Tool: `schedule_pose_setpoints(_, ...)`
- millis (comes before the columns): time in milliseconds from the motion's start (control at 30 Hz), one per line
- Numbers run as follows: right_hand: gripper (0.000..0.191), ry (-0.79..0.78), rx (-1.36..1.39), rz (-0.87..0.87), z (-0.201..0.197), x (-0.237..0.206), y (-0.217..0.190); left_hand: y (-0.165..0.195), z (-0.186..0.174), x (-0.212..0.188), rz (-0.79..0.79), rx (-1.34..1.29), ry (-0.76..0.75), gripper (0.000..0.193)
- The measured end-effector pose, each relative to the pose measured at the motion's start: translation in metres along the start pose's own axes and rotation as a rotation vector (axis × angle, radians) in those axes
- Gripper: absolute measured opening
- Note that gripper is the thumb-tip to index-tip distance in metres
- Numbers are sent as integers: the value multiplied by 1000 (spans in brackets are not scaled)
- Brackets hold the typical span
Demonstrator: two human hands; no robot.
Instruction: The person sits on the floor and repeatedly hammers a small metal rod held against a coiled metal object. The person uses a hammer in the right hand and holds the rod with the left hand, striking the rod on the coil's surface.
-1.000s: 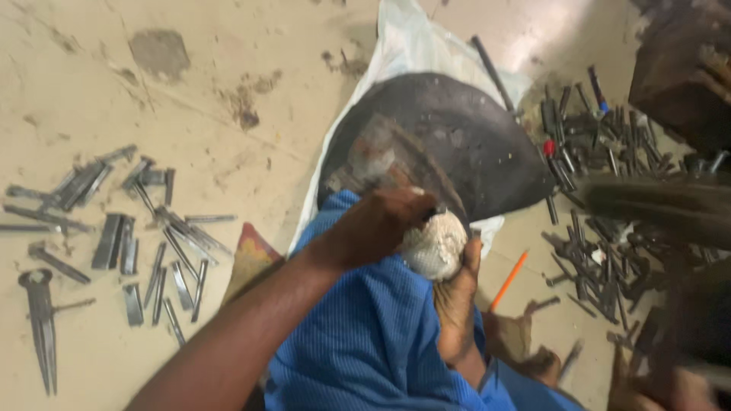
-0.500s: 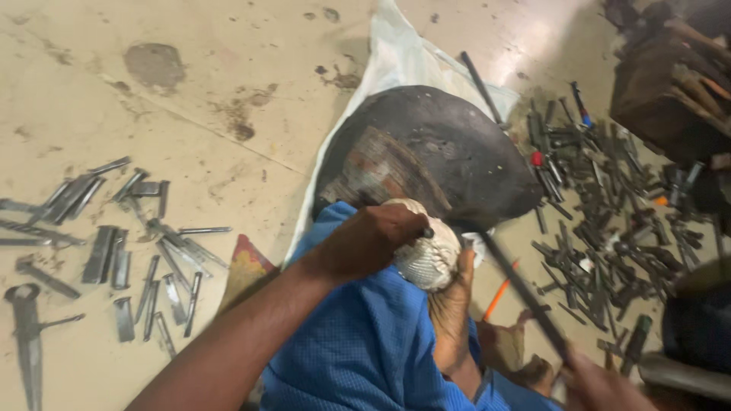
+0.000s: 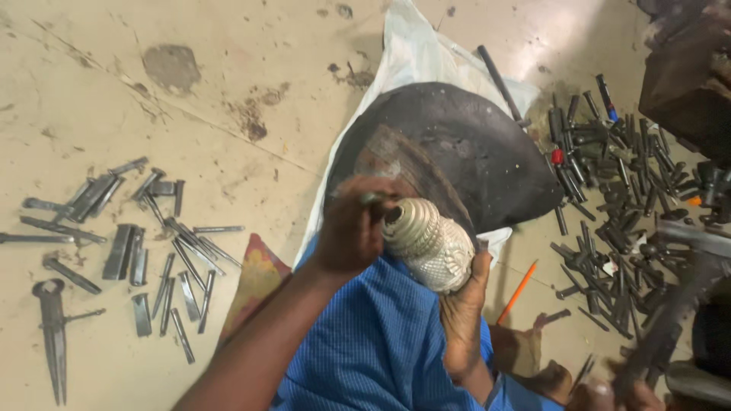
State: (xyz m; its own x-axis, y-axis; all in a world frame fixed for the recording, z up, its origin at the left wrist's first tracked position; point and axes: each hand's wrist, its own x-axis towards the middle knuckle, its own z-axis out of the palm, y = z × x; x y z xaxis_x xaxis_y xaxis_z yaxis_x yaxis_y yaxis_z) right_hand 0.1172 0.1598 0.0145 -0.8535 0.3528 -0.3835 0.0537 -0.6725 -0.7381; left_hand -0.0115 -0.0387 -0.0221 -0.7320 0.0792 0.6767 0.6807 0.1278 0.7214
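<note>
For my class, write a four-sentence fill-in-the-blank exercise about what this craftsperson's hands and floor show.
1. The left hand holds a thin metal tool against a ribbed silver-coloured ____.
2. The vessel leans against a dark ____-shaped block.
3. The right hand holds a blurred ____.
4. Beside the right-hand pile of punches lies an ____ pencil.

Missing words: vessel; dome; hammer; orange
</note>
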Motion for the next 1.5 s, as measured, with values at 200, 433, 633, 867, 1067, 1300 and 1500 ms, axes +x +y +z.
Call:
schedule_pose_setpoints(200,35,354,-880,-363,-103,-40,-31,-25,49,12,-225,-159,-308,12)
schedule_pose_setpoints(433,48,83,-1067,-316,-68,10,30,-42,74,19,-429,-52,-108,16)
schedule_pose_setpoints(633,46,331,-1390,-282,24,48,-15,-43,101,26,-646,325,-35,48)
schedule_pose_setpoints(867,19,-156,-1216,-4,-8,124,-14,-24,80,0,-1001,122,308,28)
schedule_pose_setpoints(1067,30,-118,-1354,-446,12,103,-7,-27,48,27,-1052,-322,325,12)
schedule_pose_setpoints(1300,55,-7,-1152,-147,8,42,-63,-38,27,59,-1209,-350,-137,24)
schedule_pose_setpoints(1500,54,-112,-1344,109,4,29,-124,-40,48,74,-1029,19,-449,31)
